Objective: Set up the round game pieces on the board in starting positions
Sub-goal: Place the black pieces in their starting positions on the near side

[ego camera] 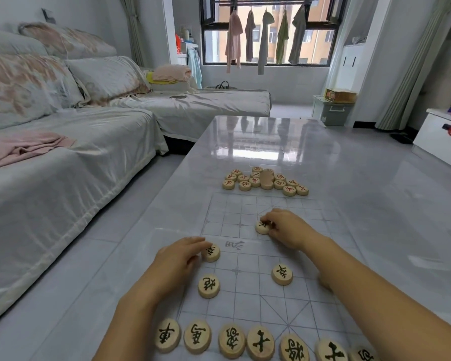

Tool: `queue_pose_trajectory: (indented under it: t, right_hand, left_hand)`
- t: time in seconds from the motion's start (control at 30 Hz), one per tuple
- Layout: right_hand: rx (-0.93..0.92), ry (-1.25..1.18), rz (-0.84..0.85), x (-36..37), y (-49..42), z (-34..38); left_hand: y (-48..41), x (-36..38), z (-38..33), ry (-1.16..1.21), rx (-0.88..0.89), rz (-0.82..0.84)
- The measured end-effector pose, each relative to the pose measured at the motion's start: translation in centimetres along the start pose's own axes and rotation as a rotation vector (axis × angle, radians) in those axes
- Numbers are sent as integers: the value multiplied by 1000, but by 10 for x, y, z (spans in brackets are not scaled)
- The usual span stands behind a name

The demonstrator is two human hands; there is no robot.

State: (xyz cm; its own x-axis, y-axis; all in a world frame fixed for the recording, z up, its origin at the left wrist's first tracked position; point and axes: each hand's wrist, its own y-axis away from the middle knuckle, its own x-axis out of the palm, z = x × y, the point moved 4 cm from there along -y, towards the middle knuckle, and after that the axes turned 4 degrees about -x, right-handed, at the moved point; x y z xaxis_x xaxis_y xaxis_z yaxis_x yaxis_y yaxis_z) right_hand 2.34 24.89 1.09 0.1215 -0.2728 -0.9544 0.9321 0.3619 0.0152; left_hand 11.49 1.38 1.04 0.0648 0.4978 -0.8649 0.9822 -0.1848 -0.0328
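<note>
A glossy grey marble-look counter (266, 142) stands beside a sheet-covered sofa (71, 162). Laundry hangs at the window (268, 29) beyond. A clear xiangqi board (248, 259) lies on the counter, with faint characters I cannot read at its river line.

Red-lettered pieces (266, 181) sit heaped just past the far edge. The near rank (260, 342) reads 車, 馬, 象, 士, 將, 士 in black. A 炮 (208, 285) and a 卒 (281, 274) stand further in.

The left hand (177, 259) holds the river-side 卒 (211, 252) between thumb and forefinger. The right hand (287, 227) curls over the half-covered piece (261, 227), pinching it across the river.
</note>
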Motion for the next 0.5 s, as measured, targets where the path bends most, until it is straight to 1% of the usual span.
queue_pose_trajectory:
  t: [0.07,0.13,0.23,0.43,0.5]
  right_hand:
    - [8,16,1,2,5,6]
    - [16,28,25,3,13,18]
    - [14,88,37,5,26,44]
    - [-14,187,31,21,52,81]
    - [-7,139,37,19,56,80]
  left_hand:
    - [0,5,-4,-32,31,57]
    - [1,6,-2,-64,16,83]
    - [6,-1,7,13,-62,62]
    - [19,-11,20,-49,-48,76]
    - [19,-15,22,-55,-66,44]
